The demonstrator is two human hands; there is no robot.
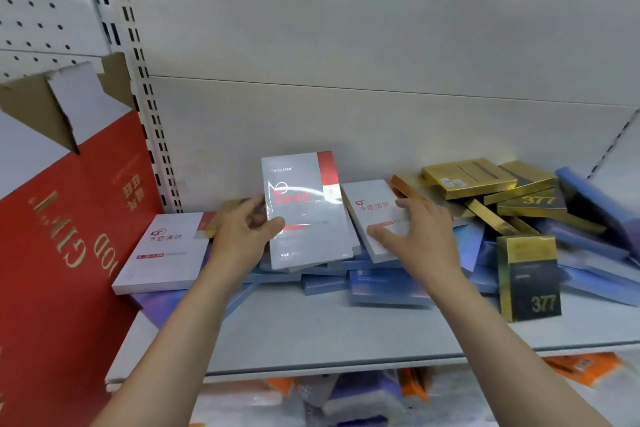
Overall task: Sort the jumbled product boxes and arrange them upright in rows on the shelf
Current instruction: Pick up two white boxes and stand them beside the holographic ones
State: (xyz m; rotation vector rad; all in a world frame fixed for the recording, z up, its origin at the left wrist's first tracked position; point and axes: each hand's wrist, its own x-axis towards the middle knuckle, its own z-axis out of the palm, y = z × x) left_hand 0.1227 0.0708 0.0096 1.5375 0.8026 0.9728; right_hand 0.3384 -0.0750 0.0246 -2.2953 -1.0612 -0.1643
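Observation:
My left hand (242,229) grips a white box with a red corner (304,211), holding it nearly upright above the pile, thumb on its front. My right hand (419,232) lies with spread fingers on a second white box (372,208) that lies tilted on the heap. A third white box (166,253) lies flat at the left. Blue boxes (388,284) are jumbled underneath across the grey shelf (311,333). Gold and black boxes (467,177) are heaped at the back right, and one marked 377 (530,277) stands upright near the front.
A large red carton (69,236) with open flaps leans against the shelf's left end. A slotted upright post (145,97) and a pegboard (38,3) stand behind it. Orange and white packages (346,395) fill the shelf below.

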